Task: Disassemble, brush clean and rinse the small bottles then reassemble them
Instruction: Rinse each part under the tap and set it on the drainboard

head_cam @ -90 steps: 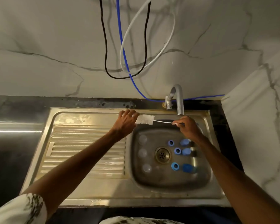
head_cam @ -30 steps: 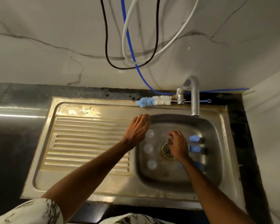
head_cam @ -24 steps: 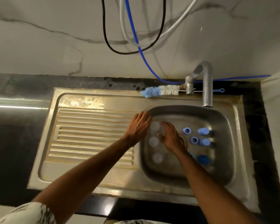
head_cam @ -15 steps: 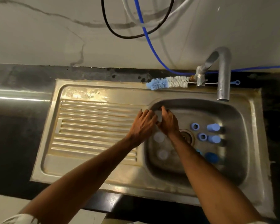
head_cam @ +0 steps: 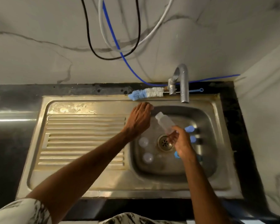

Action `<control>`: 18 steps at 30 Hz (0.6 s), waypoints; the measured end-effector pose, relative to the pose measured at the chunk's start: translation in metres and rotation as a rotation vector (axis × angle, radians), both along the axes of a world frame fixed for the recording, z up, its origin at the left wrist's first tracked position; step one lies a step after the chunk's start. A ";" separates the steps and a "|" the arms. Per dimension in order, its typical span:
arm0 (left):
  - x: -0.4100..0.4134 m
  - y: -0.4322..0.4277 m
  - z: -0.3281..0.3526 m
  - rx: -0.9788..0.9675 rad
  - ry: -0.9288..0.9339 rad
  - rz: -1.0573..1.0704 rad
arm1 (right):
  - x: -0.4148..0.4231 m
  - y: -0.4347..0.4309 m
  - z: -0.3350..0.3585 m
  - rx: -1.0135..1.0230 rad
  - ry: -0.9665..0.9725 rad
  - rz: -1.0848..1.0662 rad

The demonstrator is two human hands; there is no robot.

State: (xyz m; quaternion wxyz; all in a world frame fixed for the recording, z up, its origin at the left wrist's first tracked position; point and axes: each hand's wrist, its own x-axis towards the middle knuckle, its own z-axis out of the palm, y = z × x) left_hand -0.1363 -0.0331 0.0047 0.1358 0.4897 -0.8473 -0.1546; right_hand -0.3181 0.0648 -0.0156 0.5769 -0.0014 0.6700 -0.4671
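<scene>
**Bottle lifted out of the basin, brush laid aside**

Head view: the right hand (head_cam: 182, 143) now pinches a clear bottle (head_cam: 165, 122) by its base, fingers and thumb closed round the bottom end. It holds the bottle above the basin with the open neck tilted up and back toward the left hand (head_cam: 139, 120). Half a second ago both hands were meeting low at the back-left corner of the basin, where this bottle stood. Three seconds ago they were working the bottle brush (head_cam: 145, 94). The brush now lies untouched on the back ledge of the sink (head_cam: 71, 107), its wire handle running behind the tap (head_cam: 183, 84). The left hand has come away from the bottle and sits at the basin's rim, fingers loosely bent and close together, nothing seen in them.

Two more capless bottles (head_cam: 143, 141) stand upright in the basin, left of the drain (head_cam: 164, 142). The blue caps (head_cam: 189, 128) lie on the right side, partly hidden behind the right hand.

With the brush put down and a bottle picked up, brushing looks finished. The step in hand is probably a rinse or a cap fitting, though no water shows at the tap. Every bottle in view is uncapped, so reassembly has not begun
</scene>
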 end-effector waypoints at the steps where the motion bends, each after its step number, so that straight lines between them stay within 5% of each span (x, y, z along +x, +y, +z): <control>1: -0.011 -0.007 0.009 -0.037 0.031 -0.030 | -0.004 0.007 0.010 -0.010 -0.015 -0.005; 9: -0.082 -0.061 0.053 -0.142 -0.102 -0.379 | -0.007 0.029 0.074 -0.195 -0.117 0.043; 13: -0.094 -0.068 0.061 -0.245 -0.011 -0.446 | -0.005 0.023 0.085 -0.210 -0.118 0.041; 18: -0.098 -0.070 0.067 -0.310 0.010 -0.477 | -0.008 0.013 0.080 -0.230 0.062 0.215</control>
